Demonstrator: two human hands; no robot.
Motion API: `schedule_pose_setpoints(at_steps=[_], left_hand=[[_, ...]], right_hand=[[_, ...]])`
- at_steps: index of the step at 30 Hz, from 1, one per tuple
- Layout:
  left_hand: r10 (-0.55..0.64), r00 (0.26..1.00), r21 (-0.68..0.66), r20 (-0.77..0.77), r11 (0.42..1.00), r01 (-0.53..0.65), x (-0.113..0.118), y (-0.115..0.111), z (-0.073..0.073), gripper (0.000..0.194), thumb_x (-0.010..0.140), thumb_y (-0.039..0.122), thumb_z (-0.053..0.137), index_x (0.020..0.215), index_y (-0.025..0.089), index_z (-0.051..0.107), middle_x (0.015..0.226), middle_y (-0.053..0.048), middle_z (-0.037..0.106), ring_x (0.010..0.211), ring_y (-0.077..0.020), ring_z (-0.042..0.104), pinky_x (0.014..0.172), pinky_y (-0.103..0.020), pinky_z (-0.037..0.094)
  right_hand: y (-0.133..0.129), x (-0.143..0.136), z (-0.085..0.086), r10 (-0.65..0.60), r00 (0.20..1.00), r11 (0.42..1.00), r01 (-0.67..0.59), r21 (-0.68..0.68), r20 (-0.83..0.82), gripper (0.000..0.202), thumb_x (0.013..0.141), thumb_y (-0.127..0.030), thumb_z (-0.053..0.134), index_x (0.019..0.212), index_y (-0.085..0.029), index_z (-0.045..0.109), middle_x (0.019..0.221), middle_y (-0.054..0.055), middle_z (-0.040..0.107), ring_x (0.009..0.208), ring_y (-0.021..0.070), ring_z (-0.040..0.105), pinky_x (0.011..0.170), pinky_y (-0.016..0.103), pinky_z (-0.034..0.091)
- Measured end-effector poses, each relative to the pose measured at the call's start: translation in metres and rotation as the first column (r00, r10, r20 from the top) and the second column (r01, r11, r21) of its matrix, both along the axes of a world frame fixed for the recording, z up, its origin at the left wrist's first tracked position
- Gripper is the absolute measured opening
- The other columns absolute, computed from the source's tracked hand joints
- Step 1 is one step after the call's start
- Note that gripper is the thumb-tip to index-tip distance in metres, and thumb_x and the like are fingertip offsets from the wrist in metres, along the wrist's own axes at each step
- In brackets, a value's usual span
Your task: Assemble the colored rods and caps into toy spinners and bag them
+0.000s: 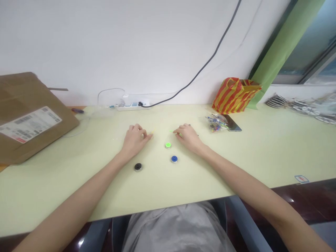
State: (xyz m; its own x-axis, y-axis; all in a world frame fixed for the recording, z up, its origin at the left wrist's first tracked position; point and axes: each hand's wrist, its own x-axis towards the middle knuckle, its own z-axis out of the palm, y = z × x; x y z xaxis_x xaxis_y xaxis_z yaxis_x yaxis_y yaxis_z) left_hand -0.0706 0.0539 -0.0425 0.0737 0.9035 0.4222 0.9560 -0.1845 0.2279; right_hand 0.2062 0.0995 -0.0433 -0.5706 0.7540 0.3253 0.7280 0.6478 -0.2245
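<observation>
My left hand (pixel 135 139) rests over the table, thumb and index finger pinched together on a small yellow piece (pixel 153 132). Its kind is too small to make out. Across from it, my right hand (pixel 188 137) is closed, with a small bright green piece (pixel 170 131) at its fingertips; this one is also too tiny to name. Between the hands and slightly nearer me sits a round disc with a green top (pixel 168 145). A blue-topped disc (pixel 174 159) lies nearer still, and a black-topped disc (pixel 138 167) is below my left wrist.
A cardboard box (pixel 34 115) stands at the left. By the wall are a power strip (pixel 132 106) and a dark cable (pixel 199 71). To the right are a bag of small coloured parts (pixel 216 123), a phone (pixel 232 123) and a striped bag (pixel 236 98).
</observation>
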Motion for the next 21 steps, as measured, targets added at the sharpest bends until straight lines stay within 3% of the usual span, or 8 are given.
schedule_pose_setpoints(at_steps=[6,12,15,21], left_hand=[[-0.029,0.999,0.057,0.042,0.998,0.026,0.0,-0.001,0.001,0.024,0.097,0.034,0.05,0.089,0.019,0.067,0.099,-0.011,0.061,0.099,-0.0299,0.05,0.09,-0.047,0.046],[-0.113,0.993,0.165,0.044,0.981,0.104,0.012,-0.01,0.01,0.017,0.095,0.026,0.054,0.094,0.021,0.07,0.108,-0.009,0.063,0.111,-0.0285,0.051,0.099,-0.047,0.044],[-0.247,0.969,0.21,-0.003,0.947,0.242,0.026,-0.022,0.017,0.016,0.096,0.027,0.056,0.095,0.022,0.071,0.109,-0.008,0.065,0.113,-0.0277,0.052,0.1,-0.047,0.043],[-0.513,0.837,0.058,-0.188,0.845,0.531,0.051,-0.038,0.018,0.024,0.1,0.027,0.052,0.116,0.028,0.07,0.116,-0.007,0.068,0.126,-0.0278,0.05,0.104,-0.046,0.04]], right_hand=[[-0.001,0.001,0.004,-0.061,0.992,0.998,0.061,0.003,0.108,0.024,0.1,-0.02,0.051,0.1,-0.017,0.075,0.103,0.014,0.069,0.106,0.029,0.052,0.089,0.04,0.034],[-0.009,-0.002,0.008,0.036,0.995,0.999,-0.034,-0.023,0.094,0.024,0.098,-0.015,0.052,0.087,-0.017,0.074,0.097,0.01,0.071,0.101,0.025,0.053,0.087,0.036,0.033],[-0.014,-0.006,0.007,0.088,0.993,0.995,-0.085,-0.042,0.076,0.019,0.093,-0.01,0.057,0.089,-0.018,0.073,0.096,0.008,0.071,0.101,0.0232,0.054,0.086,0.034,0.034],[-0.013,-0.007,0.002,0.107,0.994,0.992,-0.107,-0.061,-0.001,0.018,0.092,-0.01,0.059,0.102,-0.016,0.073,0.097,0.008,0.072,0.099,0.0225,0.056,0.088,0.032,0.036]])
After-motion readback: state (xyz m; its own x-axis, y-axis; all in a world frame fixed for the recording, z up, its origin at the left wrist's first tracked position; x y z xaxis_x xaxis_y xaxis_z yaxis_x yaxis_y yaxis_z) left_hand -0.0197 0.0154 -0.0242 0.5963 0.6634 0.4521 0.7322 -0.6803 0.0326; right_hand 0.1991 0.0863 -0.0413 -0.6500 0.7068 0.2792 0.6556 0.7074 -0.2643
